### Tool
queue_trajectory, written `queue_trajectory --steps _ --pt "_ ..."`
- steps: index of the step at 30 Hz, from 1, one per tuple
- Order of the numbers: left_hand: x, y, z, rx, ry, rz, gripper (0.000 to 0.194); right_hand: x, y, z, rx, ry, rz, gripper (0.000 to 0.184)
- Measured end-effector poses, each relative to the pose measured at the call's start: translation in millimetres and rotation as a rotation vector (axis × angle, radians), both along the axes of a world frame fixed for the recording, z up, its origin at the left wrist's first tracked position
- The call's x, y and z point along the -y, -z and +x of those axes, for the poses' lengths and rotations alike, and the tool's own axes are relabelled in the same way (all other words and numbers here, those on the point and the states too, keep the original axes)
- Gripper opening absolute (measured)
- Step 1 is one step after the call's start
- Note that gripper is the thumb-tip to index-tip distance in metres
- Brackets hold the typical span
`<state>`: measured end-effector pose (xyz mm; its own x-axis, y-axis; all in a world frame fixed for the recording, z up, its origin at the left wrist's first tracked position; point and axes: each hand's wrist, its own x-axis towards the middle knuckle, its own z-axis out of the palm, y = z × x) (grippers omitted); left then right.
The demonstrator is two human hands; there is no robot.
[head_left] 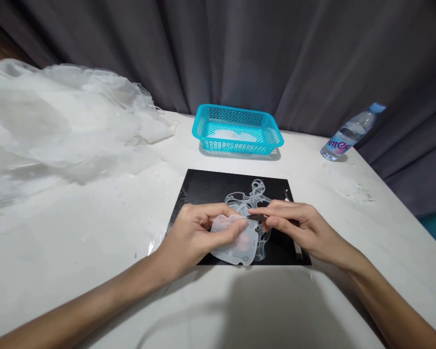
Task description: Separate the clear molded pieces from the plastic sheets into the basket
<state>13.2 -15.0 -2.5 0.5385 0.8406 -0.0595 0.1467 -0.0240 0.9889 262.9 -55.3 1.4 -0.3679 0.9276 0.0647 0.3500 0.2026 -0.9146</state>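
Observation:
My left hand [207,225] grips a translucent, rounded plastic piece [236,245], thumb on top and fingers underneath, showing faintly through it. In my right hand [294,220] is a dark, thin-bladed tool, seemingly a knife [257,217], pinched between thumb and fingers. Its tip meets the upper edge of the plastic piece. Both hands are above a black mat [207,186]. Beneath and behind the piece lie tangled clear plastic trimmings [256,194]. A narrow metallic strip [298,251] lies along the mat's right side, partly covered by my right hand.
A turquoise perforated basket [240,148] stands behind the mat with a whitish translucent piece [234,135] inside. A large heap of translucent plastic sheeting [69,116] covers the table's left. At the back right stands a water bottle [350,133], with clear scraps [354,189] nearby. Grey curtain [240,53] hangs behind.

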Motion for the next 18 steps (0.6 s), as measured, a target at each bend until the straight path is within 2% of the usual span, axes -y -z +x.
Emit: queue_trajectory --steps 18 --pt "0.2 3.2 0.2 -0.029 -0.004 0.07 0.021 2.1 1.2 -1.6 0.023 0.006 0.018 0.032"
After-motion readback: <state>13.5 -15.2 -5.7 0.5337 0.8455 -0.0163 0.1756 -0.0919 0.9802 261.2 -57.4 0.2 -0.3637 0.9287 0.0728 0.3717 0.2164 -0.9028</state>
